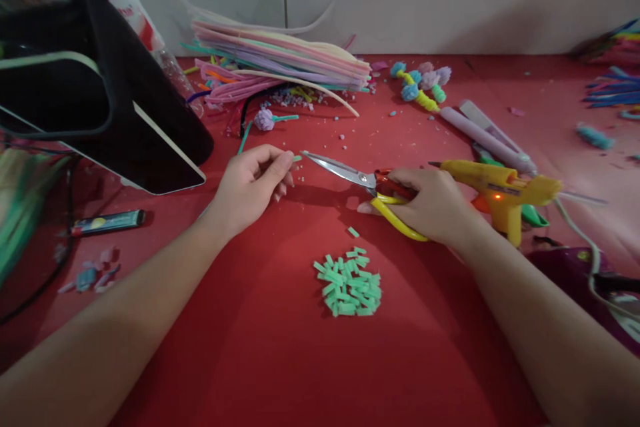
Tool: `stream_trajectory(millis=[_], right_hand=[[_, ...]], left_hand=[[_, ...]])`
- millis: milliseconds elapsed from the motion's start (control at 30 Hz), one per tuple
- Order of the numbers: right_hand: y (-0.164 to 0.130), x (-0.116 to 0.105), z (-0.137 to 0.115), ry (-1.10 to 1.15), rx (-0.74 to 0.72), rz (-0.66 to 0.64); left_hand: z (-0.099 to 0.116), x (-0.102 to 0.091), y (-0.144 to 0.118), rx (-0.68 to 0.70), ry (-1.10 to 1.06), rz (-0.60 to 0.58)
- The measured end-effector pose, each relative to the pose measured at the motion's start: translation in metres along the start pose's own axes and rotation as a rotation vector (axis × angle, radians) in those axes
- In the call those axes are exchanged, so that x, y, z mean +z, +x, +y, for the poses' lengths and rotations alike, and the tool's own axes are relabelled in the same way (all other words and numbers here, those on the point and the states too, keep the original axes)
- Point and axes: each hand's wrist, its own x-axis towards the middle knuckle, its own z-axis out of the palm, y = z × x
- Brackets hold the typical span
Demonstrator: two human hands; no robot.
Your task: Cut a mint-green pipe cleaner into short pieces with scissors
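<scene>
My left hand [255, 183] is closed in a pinch on a thin green pipe cleaner [297, 159], whose short end sticks out past the fingertips. My right hand [425, 203] grips a pair of scissors [345, 172] with red and yellow handles. The blades point left and their tips sit close to the green end, a small gap apart. Below the hands lies a heap of short cut green pieces [350, 285], with one loose piece [353, 232] just above it.
A bundle of pastel pipe cleaners [285, 53] lies by the wall. A yellow glue gun [500, 187] with a lit orange light is right of my right hand. A black container [165, 93] stands at the left, a lighter [110, 222] below it. Pom-pom flowers [420, 83] lie behind.
</scene>
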Motion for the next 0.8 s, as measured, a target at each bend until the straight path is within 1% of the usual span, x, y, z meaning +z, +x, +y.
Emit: stream_trajectory(millis=[333, 600, 800], right_hand=[[-0.0003, -0.0019, -0.0006, -0.02, 0.01, -0.049], [0.0006, -0.0003, 0.0003, -0.042, 0.005, -0.028], [0.0003, -0.0014, -0.0031, -0.028, 0.01, -0.007]], left_hand=[[-0.0019, -0.0011, 0.0, -0.004, 0.014, 0.008], [0.001, -0.0009, -0.0004, -0.01, 0.014, -0.004], [-0.0015, -0.0003, 0.0001, -0.01, 0.013, 0.018]])
